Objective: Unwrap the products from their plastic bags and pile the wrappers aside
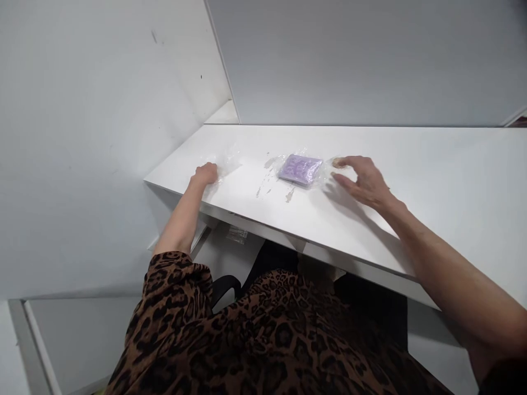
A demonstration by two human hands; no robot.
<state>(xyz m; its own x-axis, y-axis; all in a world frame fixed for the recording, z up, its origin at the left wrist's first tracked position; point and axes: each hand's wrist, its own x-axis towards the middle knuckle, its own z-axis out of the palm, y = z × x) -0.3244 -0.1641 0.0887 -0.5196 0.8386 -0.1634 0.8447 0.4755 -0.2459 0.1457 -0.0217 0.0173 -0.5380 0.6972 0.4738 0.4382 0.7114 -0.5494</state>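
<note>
Purple flat packet (301, 170) lies on the white counter (453, 192), between the two hands, inside a clear plastic wrapper (325, 178). From the right hand (354, 176) it lies to the left, and this hand is the nearer one; the left hand (206, 173) is well apart from it, on its other side. Its long axis runs roughly from left to right, along the counter, so that one short end faces the right hand. The right grip is released: thumb and forefinger stand apart, just beside the loose right end of the wrapper; whether they touch it, I cannot tell. The left grip appears clenched on crumpled clear plastic film (226, 162), which rests near the left end of the counter. As for containers, the wrapper holds the purple packet, while I see nothing inside the film. Grey marks (290, 193) show on the counter, and below its front edge lies a small clear packet (237, 234).
</note>
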